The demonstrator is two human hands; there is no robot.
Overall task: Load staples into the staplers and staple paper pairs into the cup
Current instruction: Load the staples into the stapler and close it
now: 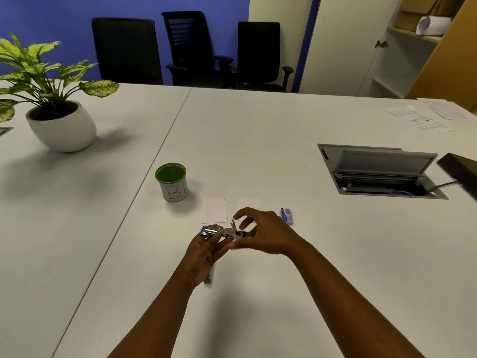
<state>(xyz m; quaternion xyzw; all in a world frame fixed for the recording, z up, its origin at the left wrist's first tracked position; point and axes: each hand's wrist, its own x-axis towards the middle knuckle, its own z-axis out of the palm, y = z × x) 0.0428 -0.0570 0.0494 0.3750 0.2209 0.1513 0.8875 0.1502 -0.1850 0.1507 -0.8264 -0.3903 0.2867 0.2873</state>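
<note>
In the head view, your left hand [204, 250] came up from the near edge of the worktop [258, 125], palm turned up, its fingers curled round a metal stapler [219, 232] that lay across them above the surface. Your right hand [263, 232] reached in from the near right, arched over the stapler's right end; its fingers were curled and the thumb and forefinger stood apart, but motion blur hid whether they pinched anything, so I cannot tell its grip. Under your left wrist a second metal piece [208, 277] showed on the worktop.

Just beyond your hands lay two small white paper slips [215, 210], side by side, and a small blue staple box [287, 215] just right of your right hand. A green-rimmed cup [172, 182] marked "BI" stood upright farther left, near the seam between the two tops; its inside looked green and nothing showed in it. A potted plant [51, 107] stood toward the far left corner.
</note>
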